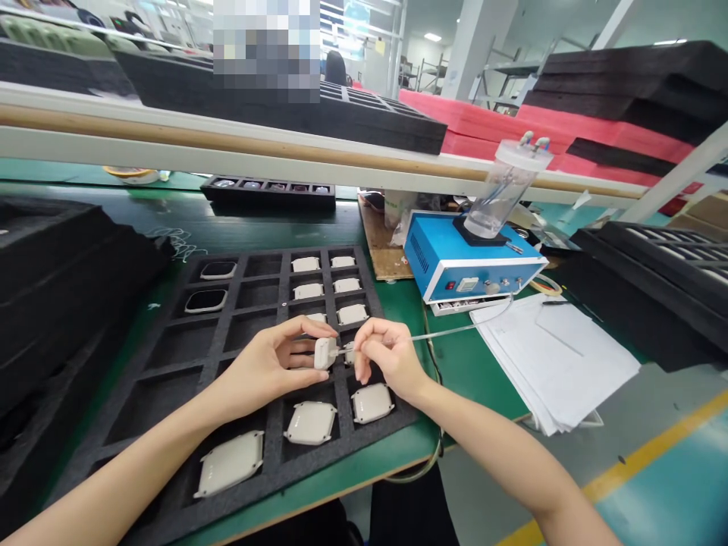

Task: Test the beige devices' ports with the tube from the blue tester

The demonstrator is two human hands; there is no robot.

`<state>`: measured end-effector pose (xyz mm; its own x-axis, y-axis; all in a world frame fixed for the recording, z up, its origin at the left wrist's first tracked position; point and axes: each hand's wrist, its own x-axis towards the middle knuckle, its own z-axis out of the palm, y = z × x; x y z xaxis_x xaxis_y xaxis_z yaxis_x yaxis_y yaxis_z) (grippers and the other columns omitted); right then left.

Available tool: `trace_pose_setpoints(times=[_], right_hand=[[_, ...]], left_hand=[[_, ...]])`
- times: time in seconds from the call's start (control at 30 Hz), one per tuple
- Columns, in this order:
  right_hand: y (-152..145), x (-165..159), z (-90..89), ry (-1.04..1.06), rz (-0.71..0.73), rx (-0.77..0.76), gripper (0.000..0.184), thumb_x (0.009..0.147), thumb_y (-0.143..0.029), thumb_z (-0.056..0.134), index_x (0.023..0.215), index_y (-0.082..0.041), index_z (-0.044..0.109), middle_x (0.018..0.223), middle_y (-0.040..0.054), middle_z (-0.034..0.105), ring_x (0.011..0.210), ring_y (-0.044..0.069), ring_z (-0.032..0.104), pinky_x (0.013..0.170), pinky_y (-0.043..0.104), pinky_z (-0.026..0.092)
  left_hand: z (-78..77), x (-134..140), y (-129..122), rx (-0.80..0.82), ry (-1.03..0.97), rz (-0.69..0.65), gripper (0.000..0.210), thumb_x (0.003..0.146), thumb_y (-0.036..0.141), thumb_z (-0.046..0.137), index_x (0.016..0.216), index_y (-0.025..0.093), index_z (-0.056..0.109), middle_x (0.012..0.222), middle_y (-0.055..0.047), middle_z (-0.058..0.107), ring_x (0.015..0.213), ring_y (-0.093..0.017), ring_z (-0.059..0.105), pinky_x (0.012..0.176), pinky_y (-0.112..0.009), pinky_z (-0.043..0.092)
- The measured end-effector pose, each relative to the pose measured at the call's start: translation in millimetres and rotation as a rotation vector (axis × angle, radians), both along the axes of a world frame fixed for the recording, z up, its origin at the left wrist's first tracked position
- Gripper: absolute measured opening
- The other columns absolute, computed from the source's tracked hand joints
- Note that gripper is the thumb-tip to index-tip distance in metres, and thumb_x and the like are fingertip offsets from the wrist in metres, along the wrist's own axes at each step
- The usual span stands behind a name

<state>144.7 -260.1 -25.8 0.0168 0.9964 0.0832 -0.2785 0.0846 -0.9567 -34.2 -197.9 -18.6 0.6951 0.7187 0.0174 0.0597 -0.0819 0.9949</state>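
My left hand (281, 362) grips a small off-white smartwatch case (324, 353) on its edge above the foam tray. In my right hand (390, 355), fingers are pinched round the end of a thin clear tube (455, 330), its narrow tip meeting the case's side. The tube runs back to a blue machine (472, 254) topped by a clear cylinder (497, 193). Below both hands lies a black foam tray (271, 425), its right columns holding several off-white watch cases (311, 422) with backs up. Two cases with dark screens (205, 301) sit in its far left pockets.
White papers (560, 356) lie to the right of the machine. Black foam stacks stand on the left (62, 250) and right (665, 265). A raised shelf (171, 140) crosses the back, above a small black tray (270, 196). The green table's front edge is near me.
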Motion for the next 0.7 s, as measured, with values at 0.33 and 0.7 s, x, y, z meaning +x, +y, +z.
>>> trace_pose_setpoints(times=[0.33,0.7], right_hand=[[-0.3,-0.4,1.9,0.000,0.000,-0.007,0.006,0.061,-0.020,0.050,0.060,-0.016,0.055,0.039,-0.0043,0.056,0.030,0.008,0.046,0.033,0.017,0.040],[0.2,-0.7,0.6,0.013,0.011,-0.002,0.005,0.063,-0.019,0.051,0.061,-0.016,0.055,0.039,-0.0038,0.057,0.029,0.007,0.046,0.033,0.017,0.041]], left_hand=[[-2.8,-1.0,1.0,-0.003,-0.012,-0.010,0.032,0.065,0.018,0.078,0.090,0.019,0.058,0.113,-0.006,0.058,0.092,-0.022,0.065,0.085,-0.042,0.054],[-0.6,-0.7,0.6,-0.008,-0.004,-0.019,0.032,0.066,0.017,0.078,0.090,0.019,0.057,0.113,-0.005,0.057,0.092,-0.020,0.064,0.086,-0.039,0.053]])
